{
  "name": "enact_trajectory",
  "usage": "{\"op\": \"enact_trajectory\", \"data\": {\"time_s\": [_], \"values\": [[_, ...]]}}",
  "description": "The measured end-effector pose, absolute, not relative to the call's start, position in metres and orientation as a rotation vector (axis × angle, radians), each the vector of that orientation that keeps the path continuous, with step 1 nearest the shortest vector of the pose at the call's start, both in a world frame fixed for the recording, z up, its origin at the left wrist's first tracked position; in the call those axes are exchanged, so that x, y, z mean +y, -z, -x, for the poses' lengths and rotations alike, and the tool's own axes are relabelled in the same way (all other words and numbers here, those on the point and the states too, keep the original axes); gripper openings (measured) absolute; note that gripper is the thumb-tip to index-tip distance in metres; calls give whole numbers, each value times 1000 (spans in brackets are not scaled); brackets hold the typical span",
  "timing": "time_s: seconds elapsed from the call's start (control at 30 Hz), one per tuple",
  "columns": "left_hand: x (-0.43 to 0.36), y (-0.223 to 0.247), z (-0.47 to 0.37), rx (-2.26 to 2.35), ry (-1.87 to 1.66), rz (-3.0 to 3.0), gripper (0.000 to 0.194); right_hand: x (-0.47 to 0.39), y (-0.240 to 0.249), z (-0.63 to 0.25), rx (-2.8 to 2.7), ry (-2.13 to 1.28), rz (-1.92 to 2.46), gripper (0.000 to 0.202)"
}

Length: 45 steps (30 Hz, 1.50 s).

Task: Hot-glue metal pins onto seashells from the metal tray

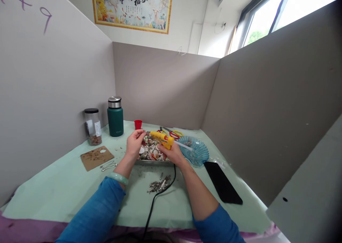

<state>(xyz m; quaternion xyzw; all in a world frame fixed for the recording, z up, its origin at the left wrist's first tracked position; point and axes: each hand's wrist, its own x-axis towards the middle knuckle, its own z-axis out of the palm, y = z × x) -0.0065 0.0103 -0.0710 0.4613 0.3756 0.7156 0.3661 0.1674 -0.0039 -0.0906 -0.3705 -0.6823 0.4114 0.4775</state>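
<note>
My right hand (172,153) is wrapped round the handle of a yellow hot glue gun (161,138), with a white glue stick (184,145) poking out of its back. The gun's nozzle points left, toward the fingertips of my left hand (135,142). Those fingers are pinched together on something too small to make out, right by the nozzle. Beneath both hands lies a metal tray (152,162) filled with shells (153,152) and small pieces. The gun's black cord (157,194) runs down over the table's front edge, past a pile of small metal clips (160,184).
At left stand a clear jar (92,127), a green bottle (115,118) and a brown board (96,157) beside metal pins (108,165). A red cup (138,125) and scissors (175,132) lie behind. Right are a blue dish (201,154) and a black phone (223,182). Grey partitions (165,86) enclose the table.
</note>
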Motion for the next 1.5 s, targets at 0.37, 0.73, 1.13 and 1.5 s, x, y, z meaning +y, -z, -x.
{"op": "enact_trajectory", "data": {"time_s": [0.37,0.73,1.13,1.5], "values": [[9,70,7,943,-1858,-1165,41,-2,93,-168,-1683,-996,901,31],[11,72,7,962,-1843,-1180,41,-5,90,-167,-1682,-1008,896,30],[13,73,8,980,-1873,-1169,38,1,94,-170,-1726,-884,983,36],[7,70,4,884,-1832,-1181,36,2,97,-181,-2128,-2,1554,50]]}}
